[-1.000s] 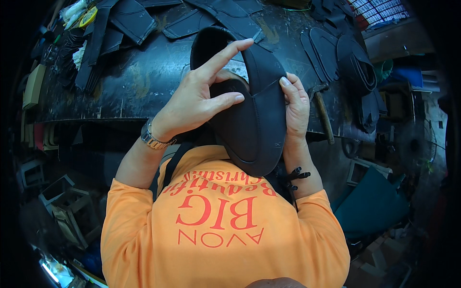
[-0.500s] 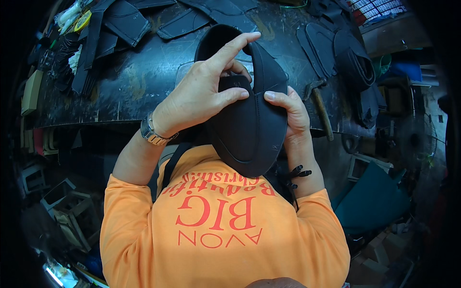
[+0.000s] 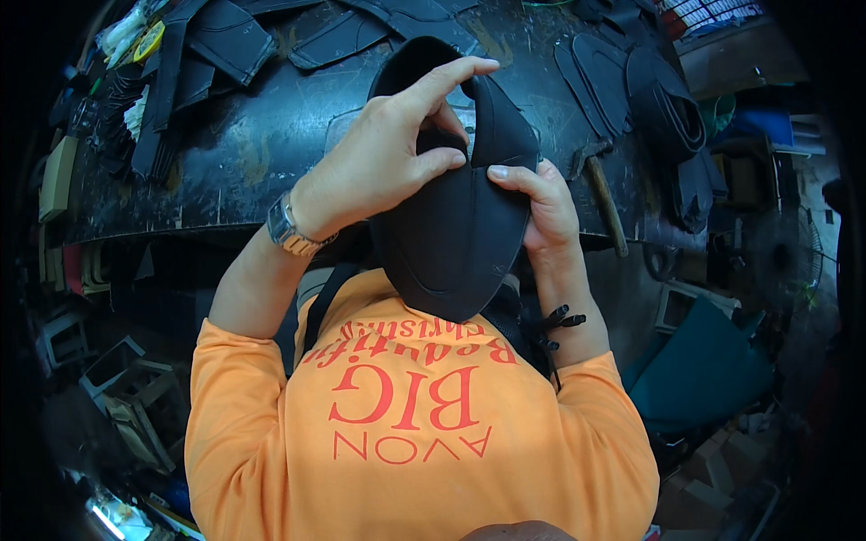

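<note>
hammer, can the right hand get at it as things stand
Probably yes: the hammer lies just right of the right hand, with nothing visible between them, though that hand would likely have to let go of the black upper first.

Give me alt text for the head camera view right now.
A person's left hand and right hand hold a smooth black shoe upper before a red-lettered orange shirt. A wooden-handled hammer lies on a dark scuffed worktable.
</note>
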### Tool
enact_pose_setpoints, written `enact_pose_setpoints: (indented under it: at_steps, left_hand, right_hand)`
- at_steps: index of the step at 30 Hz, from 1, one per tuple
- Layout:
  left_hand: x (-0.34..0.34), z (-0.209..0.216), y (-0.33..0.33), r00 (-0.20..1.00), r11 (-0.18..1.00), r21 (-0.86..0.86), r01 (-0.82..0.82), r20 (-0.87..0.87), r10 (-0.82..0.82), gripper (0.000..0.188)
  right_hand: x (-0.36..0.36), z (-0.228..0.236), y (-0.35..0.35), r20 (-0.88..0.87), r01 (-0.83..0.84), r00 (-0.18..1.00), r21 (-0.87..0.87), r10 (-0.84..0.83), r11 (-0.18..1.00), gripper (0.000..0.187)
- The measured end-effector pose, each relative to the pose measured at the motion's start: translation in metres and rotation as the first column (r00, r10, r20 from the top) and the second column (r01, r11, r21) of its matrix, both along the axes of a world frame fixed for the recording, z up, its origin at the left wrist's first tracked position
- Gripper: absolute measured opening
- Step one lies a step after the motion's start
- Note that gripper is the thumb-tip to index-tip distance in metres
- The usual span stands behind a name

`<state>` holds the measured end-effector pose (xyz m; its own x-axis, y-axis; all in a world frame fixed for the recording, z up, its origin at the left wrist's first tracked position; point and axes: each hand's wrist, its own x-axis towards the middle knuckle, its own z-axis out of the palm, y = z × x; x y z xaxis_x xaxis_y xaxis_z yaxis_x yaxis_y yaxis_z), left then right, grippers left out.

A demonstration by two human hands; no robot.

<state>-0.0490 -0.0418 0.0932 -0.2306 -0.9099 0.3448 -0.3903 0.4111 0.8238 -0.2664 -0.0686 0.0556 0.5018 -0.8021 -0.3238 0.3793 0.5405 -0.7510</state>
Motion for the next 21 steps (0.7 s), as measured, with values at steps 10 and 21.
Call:
enact_pose_setpoints:
  at_steps: [10, 21]
  left_hand:
    - [-0.002, 0.0, -0.005, 0.999, 0.989, 0.145, 0.019, 0.037, -0.024, 0.08]
    - [0.02, -0.048, 0.026, 0.468, 0.816, 0.508, 0.275, -0.812, 0.347, 0.068]
  right_hand:
    - [0.012, -0.001, 0.009, -0.002, 0.088, 0.996, -0.027, -0.088, 0.996, 0.043]
    - [-0.008, -0.026, -0.001, 0.338, 0.152, 0.919, 0.168, -0.202, 0.974, 0.033]
